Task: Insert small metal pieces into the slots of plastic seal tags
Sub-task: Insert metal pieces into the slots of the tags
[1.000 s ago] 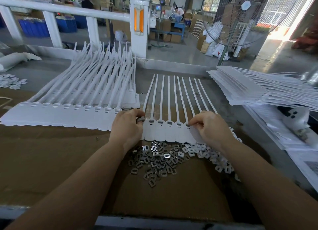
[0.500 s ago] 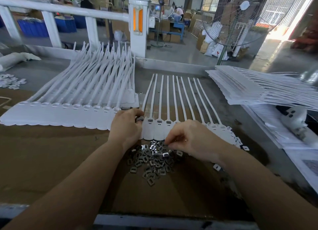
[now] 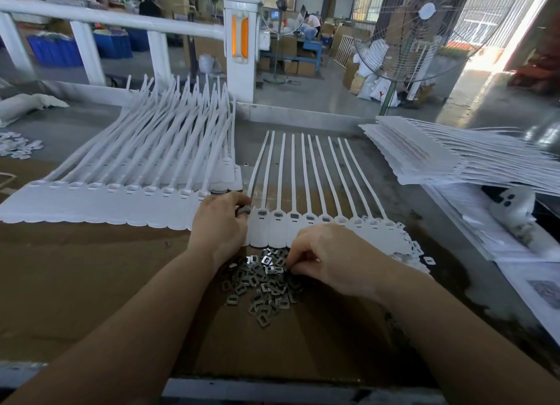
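While the left hand (image 3: 218, 222) pinches a tag (image 3: 260, 228), the right hand's (image 3: 327, 254) curled grip picks at metal pieces (image 3: 260, 286).

White seal tags (image 3: 306, 189), grey shiny metal pieces (image 3: 263, 283), brown cardboard (image 3: 91, 283) on the grey tabletop (image 3: 424, 222).

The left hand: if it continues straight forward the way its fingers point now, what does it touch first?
Most likely the head of the leftmost tag in the small row of seal tags: the left hand already has its fingertips at that edge. Whether they touch it cannot be judged from this view.
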{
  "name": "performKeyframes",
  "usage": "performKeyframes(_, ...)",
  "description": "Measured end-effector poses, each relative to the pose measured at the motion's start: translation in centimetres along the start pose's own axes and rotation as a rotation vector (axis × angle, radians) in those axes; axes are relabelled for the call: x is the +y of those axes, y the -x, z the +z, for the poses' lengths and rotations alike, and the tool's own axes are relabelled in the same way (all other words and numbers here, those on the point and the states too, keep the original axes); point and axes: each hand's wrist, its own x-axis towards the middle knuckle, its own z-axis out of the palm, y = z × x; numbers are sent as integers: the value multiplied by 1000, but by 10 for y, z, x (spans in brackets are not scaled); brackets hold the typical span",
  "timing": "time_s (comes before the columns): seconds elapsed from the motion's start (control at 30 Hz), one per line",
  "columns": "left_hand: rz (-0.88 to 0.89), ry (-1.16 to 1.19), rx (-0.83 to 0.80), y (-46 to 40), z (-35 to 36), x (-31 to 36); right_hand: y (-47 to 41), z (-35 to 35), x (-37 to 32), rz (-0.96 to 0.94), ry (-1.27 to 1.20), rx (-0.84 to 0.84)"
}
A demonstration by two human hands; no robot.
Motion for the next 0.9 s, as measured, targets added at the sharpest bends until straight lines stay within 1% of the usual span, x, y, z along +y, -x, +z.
performKeyframes(0.13,6,-3,0,0,0,0,2,3,6,1,3,64)
performKeyframes(0.23,9,-3,5,0,1,0,2,1,13,53,-123,145)
performKeyframes(0.33,4,1,-3,-1,1,-1,3,0,20,98,-219,180)
performKeyframes(0.57,0,10,-8,-1,0,-2,4,-7,32,206,-300,288)
performKeyframes(0.63,-4,16,-10,0,0,-1,5,-11,40,275,-284,315)
performKeyframes(0.73,-7,13,-15,0,-1,-1,3,-19,56,384,-193,368)
performKeyframes(0.9,-10,12,-17,0,-1,0,2,-26,70,455,-109,372)
